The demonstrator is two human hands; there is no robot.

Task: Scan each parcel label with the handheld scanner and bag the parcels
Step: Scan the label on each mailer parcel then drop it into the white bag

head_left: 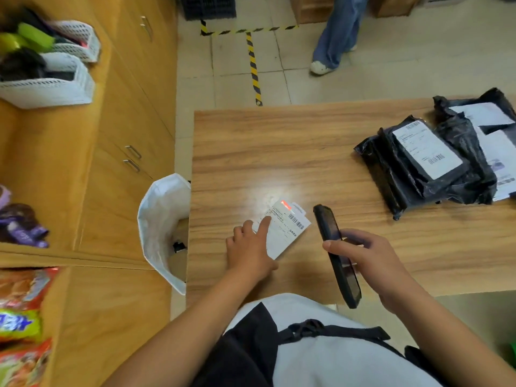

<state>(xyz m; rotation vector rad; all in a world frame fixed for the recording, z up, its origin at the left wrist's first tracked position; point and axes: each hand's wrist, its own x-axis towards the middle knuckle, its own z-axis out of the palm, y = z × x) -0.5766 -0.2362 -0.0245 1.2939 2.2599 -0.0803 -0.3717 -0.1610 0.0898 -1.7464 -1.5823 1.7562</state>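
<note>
With the left hand (251, 247) flat, pinning a white labelled parcel (287, 230) to the desk (279, 146), the right hand (371, 261) gripped the handheld scanner (335, 255) beside it, apparently mid-scan, with bagging next.

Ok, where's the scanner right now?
In the head view the scanner is in the right hand, above the table's near edge, just right of the white label.

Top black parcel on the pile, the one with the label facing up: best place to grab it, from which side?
Take the top black parcel by its near left edge, coming from the open table side. It lies flat, label up, and that edge overhangs the pile with loose film to pinch. The right side is crowded by other parcels. Keep fingers off the label.
</note>
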